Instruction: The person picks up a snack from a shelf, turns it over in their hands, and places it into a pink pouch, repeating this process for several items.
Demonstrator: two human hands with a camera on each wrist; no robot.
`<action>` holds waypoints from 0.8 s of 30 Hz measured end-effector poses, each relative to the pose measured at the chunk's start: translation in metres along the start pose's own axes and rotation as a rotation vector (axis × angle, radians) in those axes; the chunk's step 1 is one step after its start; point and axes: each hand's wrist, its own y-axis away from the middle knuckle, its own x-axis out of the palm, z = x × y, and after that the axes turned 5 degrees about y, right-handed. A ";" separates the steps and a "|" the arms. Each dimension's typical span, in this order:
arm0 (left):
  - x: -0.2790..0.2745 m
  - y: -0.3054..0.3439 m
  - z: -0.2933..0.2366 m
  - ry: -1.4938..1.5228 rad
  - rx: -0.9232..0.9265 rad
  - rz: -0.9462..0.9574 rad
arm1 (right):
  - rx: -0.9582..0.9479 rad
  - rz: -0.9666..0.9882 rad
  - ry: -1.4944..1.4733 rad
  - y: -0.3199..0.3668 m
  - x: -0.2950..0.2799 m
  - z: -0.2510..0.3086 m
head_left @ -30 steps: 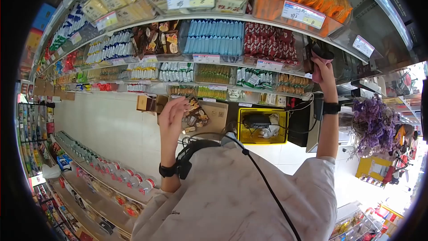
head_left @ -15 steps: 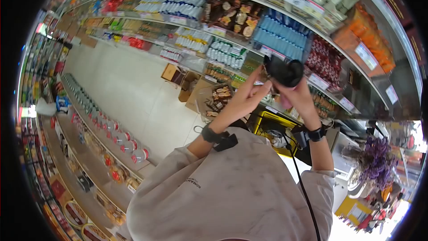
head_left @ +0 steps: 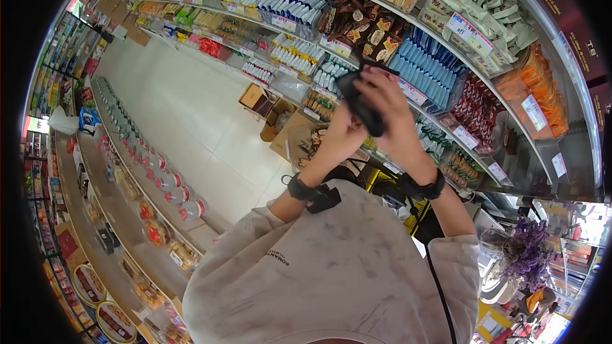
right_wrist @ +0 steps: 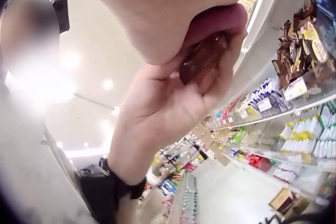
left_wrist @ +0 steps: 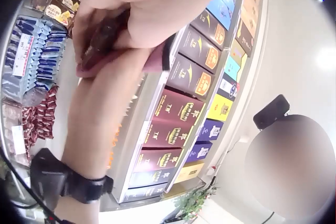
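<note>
Both hands meet in front of the chest, before the snack shelves. My right hand (head_left: 396, 118) grips a black item (head_left: 362, 107) from above and the right, its fingers bent over the top. A pink part (right_wrist: 223, 19) of it shows under the right hand in the right wrist view; I cannot tell its kind. My left hand (head_left: 344, 137) is below and to the left, palm turned up. Its fingers curl round a glossy dark brown piece (right_wrist: 202, 58), close under the pink part. Much of both held things is hidden by the hands.
Shelves of wrapped snacks rise ahead, with brown packets (head_left: 366, 28), blue packets (head_left: 427, 67) and red packets (head_left: 475, 111). A yellow basket (head_left: 414, 216) stands below the arms. Cardboard boxes (head_left: 277, 121) sit on the floor, with a shelf of jars (head_left: 169, 185) at left.
The right hand has brought the black item from the right end of the shelf to the middle. My left hand has risen to meet it, and the black item has tilted. The view has turned.
</note>
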 end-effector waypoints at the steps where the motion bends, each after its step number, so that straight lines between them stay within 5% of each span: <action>1: -0.003 0.000 0.005 -0.069 0.054 0.025 | -0.007 0.045 0.128 0.001 -0.001 0.004; 4: -0.006 -0.004 -0.002 0.020 0.023 0.028 | 0.042 -0.016 0.002 0.001 0.008 -0.012; 7: 0.004 -0.003 -0.012 0.052 -0.066 0.095 | 0.538 0.001 -0.436 0.010 0.018 -0.030; 9: 0.006 -0.001 -0.020 -0.047 -0.160 0.100 | 0.847 0.183 -0.622 0.007 0.002 -0.048; 12: 0.009 -0.007 -0.013 0.175 -0.055 0.076 | 0.897 -0.060 -1.206 0.007 -0.004 -0.051; 14: 0.002 -0.015 -0.006 0.015 0.043 0.031 | 0.990 -0.194 -1.490 0.005 -0.012 -0.043; 20: 0.008 -0.016 -0.020 0.087 0.081 -0.193 | 0.956 -0.238 -1.454 0.023 -0.011 -0.037; 24: 0.011 -0.018 -0.019 -0.018 0.099 -0.122 | 0.927 -0.284 -1.388 0.028 -0.012 -0.038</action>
